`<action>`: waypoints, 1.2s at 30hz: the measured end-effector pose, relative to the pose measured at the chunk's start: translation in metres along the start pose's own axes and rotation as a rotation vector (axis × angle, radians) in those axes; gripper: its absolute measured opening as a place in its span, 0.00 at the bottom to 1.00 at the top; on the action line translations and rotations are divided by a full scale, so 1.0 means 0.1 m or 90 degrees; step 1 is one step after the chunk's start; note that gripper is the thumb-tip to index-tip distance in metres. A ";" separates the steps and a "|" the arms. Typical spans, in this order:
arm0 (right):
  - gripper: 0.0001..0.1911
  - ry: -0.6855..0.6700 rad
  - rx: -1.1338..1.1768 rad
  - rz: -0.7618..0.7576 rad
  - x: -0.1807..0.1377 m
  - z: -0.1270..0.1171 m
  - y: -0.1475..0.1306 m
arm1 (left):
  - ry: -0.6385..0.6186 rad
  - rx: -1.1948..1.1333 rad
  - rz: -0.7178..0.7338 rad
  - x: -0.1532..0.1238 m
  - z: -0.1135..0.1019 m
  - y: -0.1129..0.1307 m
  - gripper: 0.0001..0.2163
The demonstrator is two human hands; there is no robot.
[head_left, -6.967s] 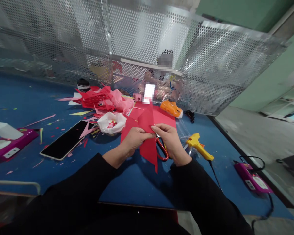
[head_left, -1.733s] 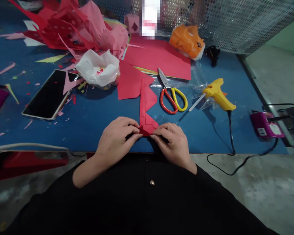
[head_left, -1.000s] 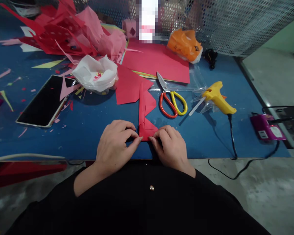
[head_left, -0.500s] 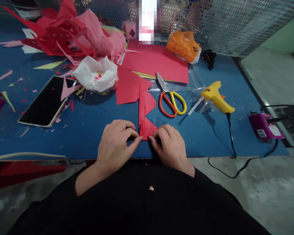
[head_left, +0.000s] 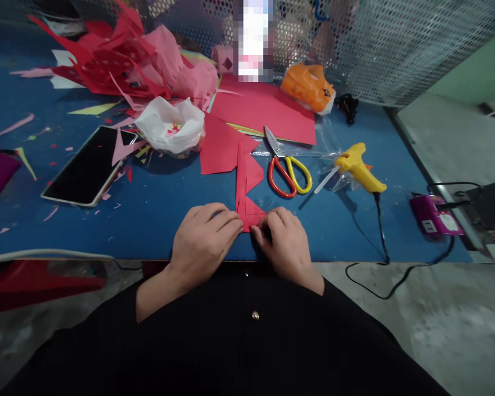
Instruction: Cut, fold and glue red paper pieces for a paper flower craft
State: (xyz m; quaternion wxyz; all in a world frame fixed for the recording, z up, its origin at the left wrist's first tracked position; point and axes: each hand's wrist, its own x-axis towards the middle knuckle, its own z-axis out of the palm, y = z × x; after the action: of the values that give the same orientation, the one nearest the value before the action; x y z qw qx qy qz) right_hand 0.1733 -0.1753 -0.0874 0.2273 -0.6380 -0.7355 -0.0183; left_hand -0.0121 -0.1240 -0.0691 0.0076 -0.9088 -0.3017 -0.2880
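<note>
A red piece of paper (head_left: 242,184) with a long folded strip and a zigzag right side lies flat near the table's front edge. My left hand (head_left: 206,236) rests at its lower left corner, fingers together and pressed on the paper. At the lower right, my right hand (head_left: 284,239) pinches the paper's near edge between thumb and forefinger. Just beyond, to the right, lie open scissors (head_left: 289,170) with one red and one yellow handle. A larger cut red sheet (head_left: 219,146) touches the strip's far left side.
A white bag (head_left: 173,129) holds paper scraps, beside a phone (head_left: 91,165). Right of the scissors lies a yellow glue gun (head_left: 363,168), its cord running to a purple power box (head_left: 435,214). Behind are red sheets (head_left: 268,110), an orange bag (head_left: 309,88) and crumpled red paper (head_left: 115,60).
My left hand's fingers have closed together and slid slightly right over the paper's lower left corner. The right hand keeps its pinch. The whole view has shifted a little.
</note>
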 end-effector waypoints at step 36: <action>0.18 0.062 -0.057 -0.287 -0.28 -0.14 0.06 | -0.023 0.080 0.133 -0.25 -0.03 -0.01 0.16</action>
State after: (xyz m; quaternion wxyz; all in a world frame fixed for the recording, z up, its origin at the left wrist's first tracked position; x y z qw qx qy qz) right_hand 0.1851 -0.2044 -0.0867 0.2243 -0.4652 -0.8461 -0.1321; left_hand -0.0301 -0.1378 -0.0803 0.0888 -0.9381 -0.2229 -0.2496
